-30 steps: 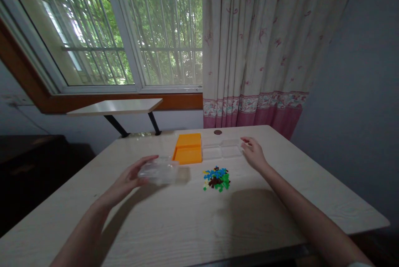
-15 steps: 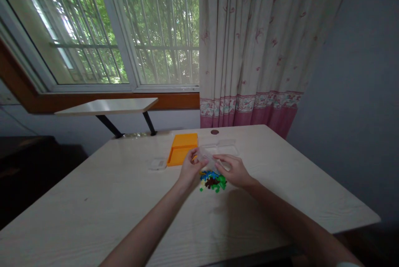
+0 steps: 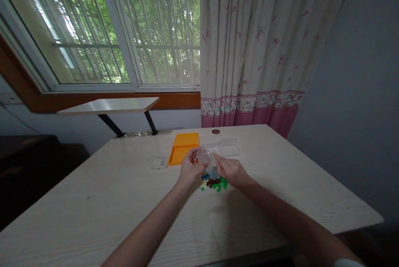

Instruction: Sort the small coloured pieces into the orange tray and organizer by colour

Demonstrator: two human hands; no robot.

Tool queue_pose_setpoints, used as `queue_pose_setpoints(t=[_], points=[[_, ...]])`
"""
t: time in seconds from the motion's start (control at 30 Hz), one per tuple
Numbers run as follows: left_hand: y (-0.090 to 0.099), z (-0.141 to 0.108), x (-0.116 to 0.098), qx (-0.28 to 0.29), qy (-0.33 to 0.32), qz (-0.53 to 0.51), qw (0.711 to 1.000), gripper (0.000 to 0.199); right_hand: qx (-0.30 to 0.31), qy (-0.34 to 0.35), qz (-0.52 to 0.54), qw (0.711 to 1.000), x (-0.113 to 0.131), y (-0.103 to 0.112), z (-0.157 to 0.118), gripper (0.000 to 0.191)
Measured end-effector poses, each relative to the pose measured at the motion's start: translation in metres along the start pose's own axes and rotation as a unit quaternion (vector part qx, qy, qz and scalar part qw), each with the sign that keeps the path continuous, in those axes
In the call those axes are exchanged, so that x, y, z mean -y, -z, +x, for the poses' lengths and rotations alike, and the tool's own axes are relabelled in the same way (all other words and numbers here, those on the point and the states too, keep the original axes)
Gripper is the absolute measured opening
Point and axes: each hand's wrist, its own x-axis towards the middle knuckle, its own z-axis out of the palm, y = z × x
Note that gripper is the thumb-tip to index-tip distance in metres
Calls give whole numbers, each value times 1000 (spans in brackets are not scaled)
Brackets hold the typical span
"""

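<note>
My left hand (image 3: 190, 166) grips a small clear plastic bag (image 3: 213, 171) by its left side, thumb in front and fingers curled behind. At the bag's right edge is my right hand (image 3: 231, 170), its fingers closed and bent in against the plastic. The bag hangs tilted just above a loose pile of small building bricks (image 3: 215, 183) in green, brown, blue and pale yellow. Part of the pile is hidden behind the bag and my hands. Whether anything is left inside the bag is too small to tell.
Behind my left hand lies an open orange plastic case (image 3: 183, 146). A small clear box (image 3: 158, 163) is to its left, and an open clear case (image 3: 226, 148) is behind my right hand. A raised shelf (image 3: 112, 105) stands at the table's back left.
My right hand's fingers have curled in, and the bag's lower part now hangs further down over the bricks. My left hand keeps nearly the same place and hold.
</note>
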Motion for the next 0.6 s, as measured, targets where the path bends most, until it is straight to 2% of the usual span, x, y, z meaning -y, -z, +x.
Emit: queue_pose_setpoints(t=[0.1,0.17,0.23,0.3,0.37,0.43,0.5,0.57,0.6], points=[[5,-1,2,38,10,-59,997,52,-3,-125,103,987,-10,8,2,30],[7,-2,0,75,34,-114,990,56,-15,-233,230,945,-20,12,4,30],[9,-5,-6,121,73,-165,976,58,-30,-348,374,859,-29,11,6,31],[10,-7,-12,159,108,-206,959,59,-20,-441,494,749,-37,7,6,29],[11,-10,-17,177,129,-233,948,60,3,-487,583,650,-40,1,5,24],[13,-10,-17,177,141,-249,942,61,13,-499,639,585,-41,-2,3,21],[14,-10,-15,165,148,-256,941,59,10,-495,668,556,-39,-1,2,23],[16,-7,-11,137,146,-260,945,56,8,-480,681,553,-38,3,2,33],[17,-5,-9,117,142,-260,948,54,12,-468,682,562,-37,4,1,39]])
